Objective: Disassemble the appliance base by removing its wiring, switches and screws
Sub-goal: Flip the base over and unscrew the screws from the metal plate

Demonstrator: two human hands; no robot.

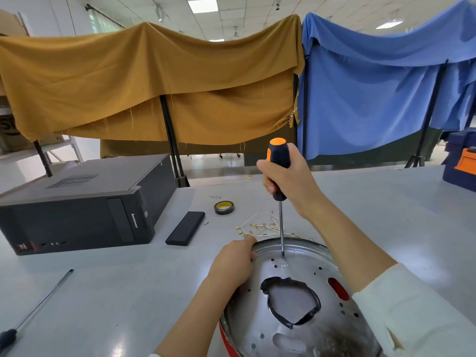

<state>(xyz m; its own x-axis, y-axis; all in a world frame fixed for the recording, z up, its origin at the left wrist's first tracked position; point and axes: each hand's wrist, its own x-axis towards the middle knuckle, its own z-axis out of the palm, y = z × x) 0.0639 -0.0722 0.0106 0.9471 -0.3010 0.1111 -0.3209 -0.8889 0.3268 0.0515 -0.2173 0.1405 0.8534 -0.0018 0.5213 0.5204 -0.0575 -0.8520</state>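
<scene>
The round metal appliance base (304, 328) lies on the grey table at the front right, with a red rim below and a tape-edged hole in its middle. My right hand (286, 176) grips the black and orange handle of a screwdriver (278, 166) held upright. Its tip touches the plate near the far rim, just above a small screw (284, 265). My left hand (235, 261) holds the plate's left rim, fingers curled over the edge. A bundle of white wires with brass terminals (262, 229) lies on the table just behind the base.
A black computer case (77, 207) lies at the left. Beside it are a flat black box (185, 228) and a tape roll (224, 207). A second long screwdriver (36, 307) lies at the front left. Ochre and blue cloths hang behind the table.
</scene>
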